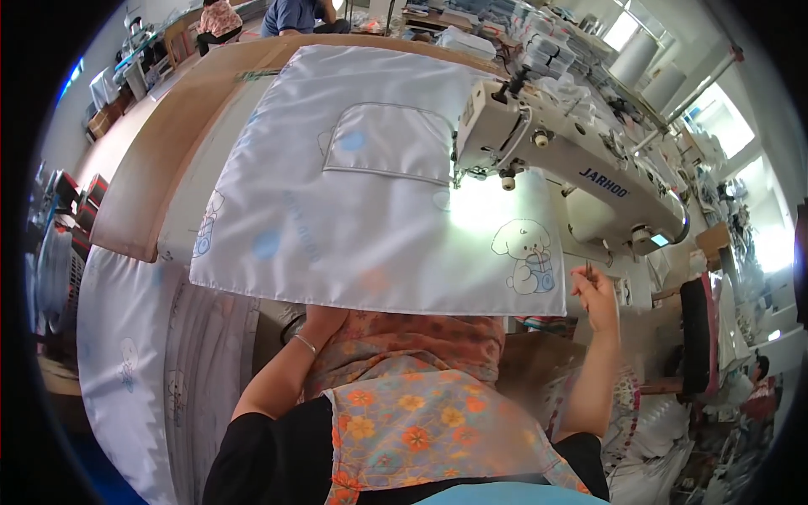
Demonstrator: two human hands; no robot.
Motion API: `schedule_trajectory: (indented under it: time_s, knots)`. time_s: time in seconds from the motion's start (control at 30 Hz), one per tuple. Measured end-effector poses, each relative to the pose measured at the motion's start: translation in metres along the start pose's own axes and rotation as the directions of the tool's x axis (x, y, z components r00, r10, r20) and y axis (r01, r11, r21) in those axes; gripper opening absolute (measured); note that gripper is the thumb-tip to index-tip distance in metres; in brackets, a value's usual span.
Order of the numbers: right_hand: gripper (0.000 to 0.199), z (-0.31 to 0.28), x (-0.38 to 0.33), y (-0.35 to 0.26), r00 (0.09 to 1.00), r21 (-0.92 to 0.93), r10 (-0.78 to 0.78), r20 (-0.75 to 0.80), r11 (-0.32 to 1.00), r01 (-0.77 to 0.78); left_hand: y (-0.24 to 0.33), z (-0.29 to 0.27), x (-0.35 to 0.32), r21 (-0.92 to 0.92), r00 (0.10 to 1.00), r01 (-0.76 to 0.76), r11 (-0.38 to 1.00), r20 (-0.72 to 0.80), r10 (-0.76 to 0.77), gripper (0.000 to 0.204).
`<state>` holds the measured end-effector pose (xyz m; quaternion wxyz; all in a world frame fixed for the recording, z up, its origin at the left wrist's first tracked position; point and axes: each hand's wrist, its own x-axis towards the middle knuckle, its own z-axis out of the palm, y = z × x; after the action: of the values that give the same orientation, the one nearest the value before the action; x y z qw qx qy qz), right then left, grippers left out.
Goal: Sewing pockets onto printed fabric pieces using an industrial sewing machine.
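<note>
A white satiny cloth panel [353, 236] printed with pale blue shapes and a cartoon puppy lies spread over the sewing table. Its near edge hangs toward my lap. On it sits a pocket-shaped piece [391, 147] with a dark outlined edge, its right side by the needle area of a white sewing machine [539, 126]. My left hand [326, 320] is at the cloth's near edge, fingers hidden beneath it, a bracelet on the wrist. Right of the cloth, my right hand [596, 296] is raised, fingers closed on a small dark pointed tool [588, 269].
The machine's lamp glares on the cloth. A brown table edge [126, 202] curves along the left. More white printed cloth [122, 362] hangs at lower left. Stacked clear-wrapped packages [547, 55] stand at the back. Two people [295, 17] sit beyond the table.
</note>
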<state>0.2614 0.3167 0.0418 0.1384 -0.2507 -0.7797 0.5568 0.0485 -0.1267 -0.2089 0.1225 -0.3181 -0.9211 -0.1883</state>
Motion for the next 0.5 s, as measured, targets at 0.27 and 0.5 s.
schedule_trajectory:
  time_s: [0.27, 0.5]
  knots:
    - [0.009, 0.034, 0.032, 0.067, 0.702, -0.636, -0.628, -0.336, 0.701, 0.323, 0.003, -0.005, 0.001, -0.074, 0.998, 0.051, 0.996, 0.053, -0.047, 0.035]
    - [0.017, 0.037, 0.023, 0.064, 0.671, -0.663, -0.621, -0.406, 0.705, 0.252, -0.002, -0.001, 0.001, -0.145, 0.987, 0.11, 0.983, 0.136, -0.09, 0.04]
